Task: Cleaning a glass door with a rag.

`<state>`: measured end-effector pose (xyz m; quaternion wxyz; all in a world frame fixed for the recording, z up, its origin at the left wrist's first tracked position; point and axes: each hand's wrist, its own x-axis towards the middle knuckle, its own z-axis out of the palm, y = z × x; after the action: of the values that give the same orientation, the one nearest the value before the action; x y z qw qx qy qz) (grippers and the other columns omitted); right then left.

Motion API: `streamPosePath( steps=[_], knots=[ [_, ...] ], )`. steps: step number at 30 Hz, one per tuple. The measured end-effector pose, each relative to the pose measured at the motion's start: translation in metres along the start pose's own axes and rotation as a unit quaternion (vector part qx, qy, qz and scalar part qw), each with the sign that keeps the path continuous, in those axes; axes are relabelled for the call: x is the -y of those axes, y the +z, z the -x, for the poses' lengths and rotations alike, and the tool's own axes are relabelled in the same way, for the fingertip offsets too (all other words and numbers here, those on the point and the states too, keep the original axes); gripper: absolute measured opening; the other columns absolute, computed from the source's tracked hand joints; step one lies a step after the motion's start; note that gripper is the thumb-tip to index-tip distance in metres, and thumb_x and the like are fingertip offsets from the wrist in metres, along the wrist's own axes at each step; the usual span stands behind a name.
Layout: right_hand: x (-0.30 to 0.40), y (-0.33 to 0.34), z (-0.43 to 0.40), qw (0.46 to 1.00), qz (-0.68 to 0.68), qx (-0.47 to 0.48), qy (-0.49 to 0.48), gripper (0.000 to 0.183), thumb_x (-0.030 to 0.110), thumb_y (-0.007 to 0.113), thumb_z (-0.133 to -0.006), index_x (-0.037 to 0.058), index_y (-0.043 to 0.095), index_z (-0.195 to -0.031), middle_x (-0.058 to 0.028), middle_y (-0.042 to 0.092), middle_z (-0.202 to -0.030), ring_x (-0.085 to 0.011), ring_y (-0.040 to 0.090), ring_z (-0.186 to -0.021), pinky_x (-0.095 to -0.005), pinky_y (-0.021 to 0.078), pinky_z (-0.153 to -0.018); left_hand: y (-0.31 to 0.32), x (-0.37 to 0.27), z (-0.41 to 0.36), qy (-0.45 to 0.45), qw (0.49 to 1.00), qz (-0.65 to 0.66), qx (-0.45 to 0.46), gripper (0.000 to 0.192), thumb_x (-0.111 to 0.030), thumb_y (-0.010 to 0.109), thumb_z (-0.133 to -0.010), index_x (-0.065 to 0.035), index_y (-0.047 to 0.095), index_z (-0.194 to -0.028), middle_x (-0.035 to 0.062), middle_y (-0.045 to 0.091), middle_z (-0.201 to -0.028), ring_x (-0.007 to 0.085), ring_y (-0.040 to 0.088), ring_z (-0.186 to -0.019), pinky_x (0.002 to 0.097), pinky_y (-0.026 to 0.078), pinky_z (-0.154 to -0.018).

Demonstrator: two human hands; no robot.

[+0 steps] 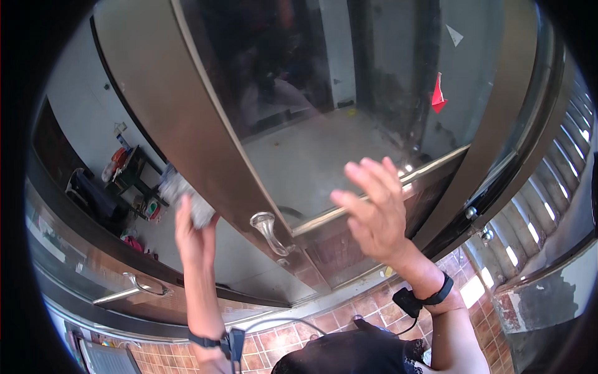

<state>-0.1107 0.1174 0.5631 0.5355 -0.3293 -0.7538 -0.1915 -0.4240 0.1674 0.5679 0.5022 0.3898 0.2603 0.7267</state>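
Observation:
My left hand (195, 243) is closed around a bunched grey cloth (202, 210), at the free edge of a brown metal-framed door (177, 112). Part of the cloth is hidden behind that edge. My right hand (378, 212) has its fingers spread and holds nothing. It is in front of the lower part of the door's glass pane (303, 163); whether it touches the glass I cannot tell. Between my hands is a shiny metal door handle (271, 233). A torn red scrap (438, 96) and a white scrap (454, 35) stick to the pane.
At left is a second door leaf with a handle (145, 285). Through the gap stand a dark table (133, 173) with items on it and a dark-draped chair (96, 196). Reddish floor tiles (280, 343) lie below me. A slatted screen (537, 210) rises at right.

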Motion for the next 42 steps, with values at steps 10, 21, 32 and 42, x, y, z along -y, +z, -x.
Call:
streamPosePath(
  steps=[10, 21, 32, 42],
  knots=[
    [-0.059, 0.014, 0.065, 0.99, 0.055, 0.121, 0.042, 0.062, 0.019, 0.07, -0.079, 0.0262, 0.05, -0.137, -0.0027, 0.039, -0.148, -0.0265, 0.036, -0.136, -0.0555, 0.0206, -0.113, 0.109, 0.04, -0.05, -0.405, 0.831, -0.109, 0.366, 0.058, -0.031, 0.061, -0.094, -0.0071, 0.04, -0.143, 0.0079, 0.052, -0.135, 0.0197, 0.056, -0.116, 0.0286, 0.046, -0.097],
    [-0.043, 0.046, 0.077, 0.99, 0.075, 0.063, 0.102, 0.054, 0.024, 0.071, -0.081, 0.0293, 0.056, -0.132, -0.0056, 0.024, -0.157, -0.031, 0.016, -0.146, -0.0582, 0.0106, -0.116, 0.22, 0.036, -0.107, -0.303, 0.731, 0.059, 0.609, 0.058, -0.043, 0.051, -0.097, 0.0021, 0.046, -0.133, 0.0133, 0.057, -0.128, 0.0228, 0.054, -0.12, 0.0422, 0.045, -0.099],
    [-0.034, 0.043, 0.07, 0.987, 0.076, 0.046, 0.133, 0.068, 0.017, 0.074, -0.076, 0.0349, 0.05, -0.137, -0.0016, 0.028, -0.155, -0.0258, 0.022, -0.145, -0.0543, 0.0154, -0.116, 0.14, 0.055, -0.109, -0.439, 0.531, -0.488, 0.536, 0.065, -0.05, 0.057, -0.093, -0.0062, 0.047, -0.139, 0.0118, 0.05, -0.138, 0.0211, 0.043, -0.129, 0.0353, 0.035, -0.107],
    [-0.023, 0.036, 0.071, 0.985, 0.052, 0.043, 0.16, 0.066, 0.015, 0.072, -0.078, 0.0298, 0.049, -0.138, -0.0031, 0.036, -0.15, -0.0265, 0.032, -0.139, -0.0519, 0.0247, -0.114, 0.11, -0.018, -0.135, -0.375, 0.712, -0.31, 0.507, 0.055, -0.031, 0.065, -0.089, -0.0005, 0.051, -0.133, 0.0093, 0.058, -0.127, 0.0188, 0.05, -0.123, 0.0316, 0.035, -0.105]
  ],
)
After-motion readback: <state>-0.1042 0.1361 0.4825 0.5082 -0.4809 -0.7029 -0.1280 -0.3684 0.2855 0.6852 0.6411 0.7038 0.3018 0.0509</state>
